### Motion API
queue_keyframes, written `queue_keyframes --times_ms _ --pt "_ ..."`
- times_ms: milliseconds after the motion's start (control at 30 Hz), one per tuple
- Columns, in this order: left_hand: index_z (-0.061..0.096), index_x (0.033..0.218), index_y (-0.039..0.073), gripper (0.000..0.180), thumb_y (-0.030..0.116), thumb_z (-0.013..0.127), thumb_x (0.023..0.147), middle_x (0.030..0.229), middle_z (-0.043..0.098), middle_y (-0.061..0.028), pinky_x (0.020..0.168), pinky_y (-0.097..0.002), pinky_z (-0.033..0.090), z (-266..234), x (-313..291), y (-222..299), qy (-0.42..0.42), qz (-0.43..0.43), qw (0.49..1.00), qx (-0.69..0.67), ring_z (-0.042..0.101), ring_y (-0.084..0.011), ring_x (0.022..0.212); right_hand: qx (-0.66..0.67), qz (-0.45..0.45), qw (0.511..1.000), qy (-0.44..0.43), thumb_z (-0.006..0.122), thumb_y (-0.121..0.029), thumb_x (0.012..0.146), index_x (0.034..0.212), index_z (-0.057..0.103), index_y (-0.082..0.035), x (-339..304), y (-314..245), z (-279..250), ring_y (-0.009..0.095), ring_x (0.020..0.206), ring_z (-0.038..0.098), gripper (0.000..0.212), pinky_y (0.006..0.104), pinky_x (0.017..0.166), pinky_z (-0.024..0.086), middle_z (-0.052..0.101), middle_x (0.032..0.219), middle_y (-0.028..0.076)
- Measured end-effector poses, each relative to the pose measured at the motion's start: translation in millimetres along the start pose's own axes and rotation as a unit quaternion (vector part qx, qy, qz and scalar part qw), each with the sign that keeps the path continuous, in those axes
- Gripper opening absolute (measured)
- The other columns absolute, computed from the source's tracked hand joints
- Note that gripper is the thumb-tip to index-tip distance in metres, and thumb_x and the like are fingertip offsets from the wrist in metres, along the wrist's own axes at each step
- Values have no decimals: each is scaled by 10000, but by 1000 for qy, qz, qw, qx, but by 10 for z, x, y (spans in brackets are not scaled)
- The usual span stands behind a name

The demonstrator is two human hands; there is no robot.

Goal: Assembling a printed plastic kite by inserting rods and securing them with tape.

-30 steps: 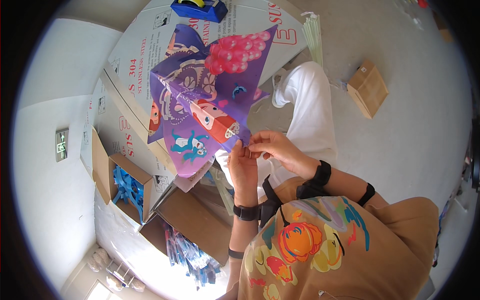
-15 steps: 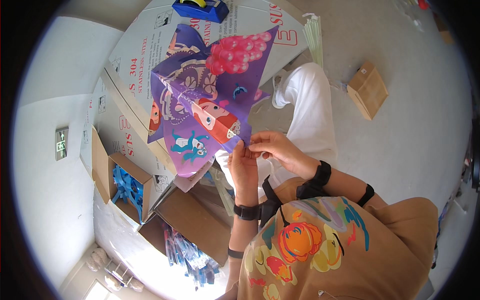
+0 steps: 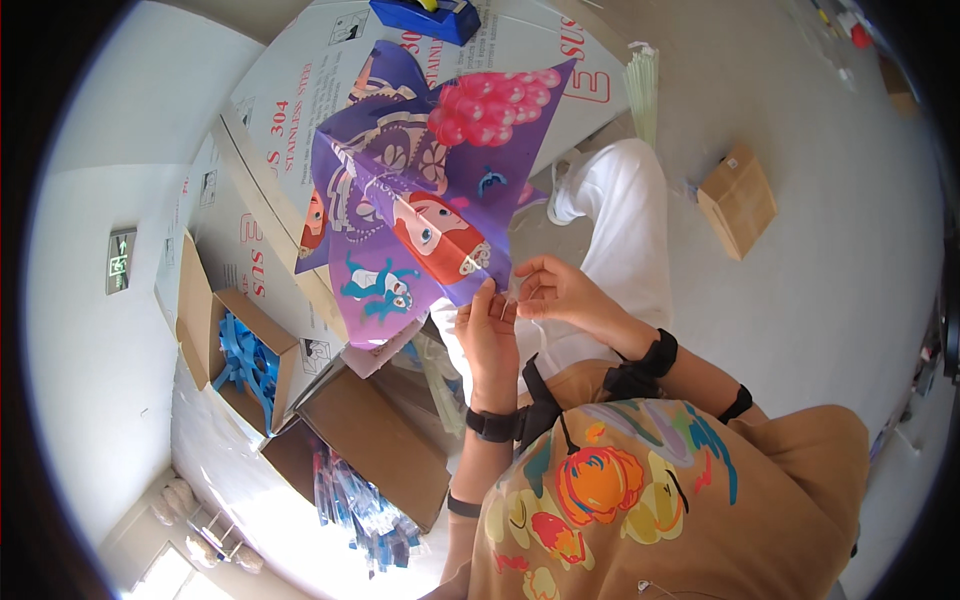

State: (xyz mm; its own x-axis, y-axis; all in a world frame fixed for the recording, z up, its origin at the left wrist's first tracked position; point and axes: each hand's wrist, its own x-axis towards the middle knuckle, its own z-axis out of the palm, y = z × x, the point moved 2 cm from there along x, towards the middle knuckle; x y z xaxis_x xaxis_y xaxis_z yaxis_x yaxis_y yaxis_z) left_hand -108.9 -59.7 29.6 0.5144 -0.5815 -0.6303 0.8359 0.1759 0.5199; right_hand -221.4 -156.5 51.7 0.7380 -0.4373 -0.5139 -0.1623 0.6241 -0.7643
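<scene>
A purple kite printed with a red-haired cartoon figure and pink balloons spreads from my hands over the covered table. My left hand pinches the kite's near tip between thumb and fingers. Just right of that tip, my right hand has thumb and fingertips pressed together on a small clear strip, which looks like tape. The strip's far end lies at the kite's tip, beside my left fingers; whether it sticks there I cannot tell.
On the table, wrapped in printed film, stands a blue tape dispenser. Pale thin sticks lie at its right edge. Left are a box of blue plastic parts and an open carton with packets. A small cardboard box rests on the floor.
My right hand has drawn slightly right, away from the kite's tip, and the clear strip now shows between the hands. My left hand keeps its pinch. The view has shifted a little.
</scene>
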Motion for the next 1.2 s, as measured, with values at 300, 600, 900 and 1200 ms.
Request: queue_keyframes --times_ms 300,600,900,1200 --pt "624 978 50 80 82 581 919 898 682 -33 678 -269 557 -7 -93 107 4 -38 999 -13 670 -141 802 -449 -383 808 8 727 -54 741 1012 603 -125 21 -352 3 240 906 591 306 347 709 480 562 1023 51" --pt "635 979 20 96 56 614 892 913 685 -63 685 -269 569 -12 -72 112 5 -43 999 -25 678 -157 784 -421 -374 826 5 717 -74 770 848 589 -76 106 -440 125 250 827 589 149 365 696 476 557 942 48" --pt "626 994 17 105 61 613 899 930 680 -68 703 -261 561 -53 -77 48 10 -56 998 -29 678 -165 824 -403 -312 859 54 705 -61 765 847 572 -55 106 -361 158 260 790 584 156 358 675 473 554 892 65" --pt "566 1047 7 170 33 619 887 983 652 -87 800 -269 543 13 -50 -22 37 -63 997 -6 651 -172 909 -367 -182 903 127 699 -37 748 1034 472 -47 181 -218 125 209 744 583 365 328 669 483 577 959 73"
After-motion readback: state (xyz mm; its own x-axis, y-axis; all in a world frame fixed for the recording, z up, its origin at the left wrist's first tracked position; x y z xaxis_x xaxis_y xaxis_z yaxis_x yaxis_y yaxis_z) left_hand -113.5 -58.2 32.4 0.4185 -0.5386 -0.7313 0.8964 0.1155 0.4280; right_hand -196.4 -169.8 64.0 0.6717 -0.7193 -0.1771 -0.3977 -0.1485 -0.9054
